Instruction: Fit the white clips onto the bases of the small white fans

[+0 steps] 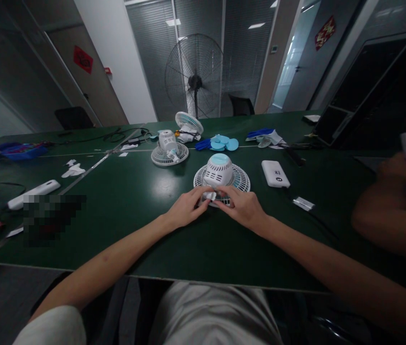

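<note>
In front of me a small white desk fan lies face down on the green table, its round grille flat and its motor housing with a pale blue cap pointing up. At the near side of the housing is a small white part, possibly the fan's neck. My left hand pinches this part from the left, thumb below and fingers above. From the right, my right hand closes thumb and fingers at the same spot, its fingertips partly hidden against the housing.
Two more small fans stand behind. Pale blue discs, blue-and-white gloves and a white power bank with a cable lie beyond my hands. At right, another person's hand holds a white object. A long white device lies left.
</note>
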A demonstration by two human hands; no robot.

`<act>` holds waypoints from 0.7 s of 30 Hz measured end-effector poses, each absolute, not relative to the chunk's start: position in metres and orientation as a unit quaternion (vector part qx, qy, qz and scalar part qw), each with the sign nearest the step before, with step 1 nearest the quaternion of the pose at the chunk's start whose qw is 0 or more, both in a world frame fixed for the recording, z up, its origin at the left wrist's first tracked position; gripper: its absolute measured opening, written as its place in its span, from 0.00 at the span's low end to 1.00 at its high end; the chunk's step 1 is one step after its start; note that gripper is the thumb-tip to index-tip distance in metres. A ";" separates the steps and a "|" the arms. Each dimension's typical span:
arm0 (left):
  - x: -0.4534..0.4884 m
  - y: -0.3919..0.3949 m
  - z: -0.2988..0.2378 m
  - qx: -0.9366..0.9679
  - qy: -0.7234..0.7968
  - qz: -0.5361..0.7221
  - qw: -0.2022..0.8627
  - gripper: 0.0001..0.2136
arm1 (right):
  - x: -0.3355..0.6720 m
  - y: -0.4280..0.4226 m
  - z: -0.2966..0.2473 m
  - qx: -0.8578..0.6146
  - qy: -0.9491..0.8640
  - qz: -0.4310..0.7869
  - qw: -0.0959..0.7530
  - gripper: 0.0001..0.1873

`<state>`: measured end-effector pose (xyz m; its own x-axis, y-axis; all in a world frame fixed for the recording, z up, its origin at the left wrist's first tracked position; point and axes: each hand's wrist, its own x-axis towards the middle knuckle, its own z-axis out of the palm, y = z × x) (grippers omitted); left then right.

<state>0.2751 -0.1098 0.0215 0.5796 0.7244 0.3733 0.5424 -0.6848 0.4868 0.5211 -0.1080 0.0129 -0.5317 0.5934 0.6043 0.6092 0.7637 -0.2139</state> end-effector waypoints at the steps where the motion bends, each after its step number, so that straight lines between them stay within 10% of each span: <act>1: 0.275 -0.110 0.021 0.874 0.362 0.280 0.162 0.18 | 0.522 -0.107 0.013 -0.341 -0.879 -0.033 0.331 0.20; 12: 0.276 -0.110 0.020 0.876 0.365 0.276 0.156 0.18 | 0.505 -0.115 0.025 -0.397 -0.800 0.276 0.354 0.23; 21: 0.275 -0.110 0.021 0.874 0.363 0.278 0.164 0.18 | 0.522 -0.108 0.021 -0.320 -0.896 -0.057 0.302 0.16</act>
<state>0.2750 -0.1096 0.0210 0.5818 0.7253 0.3680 0.5428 -0.6832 0.4884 0.5215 -0.1085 0.0212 -0.6125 0.5396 0.5777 0.6083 0.7884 -0.0914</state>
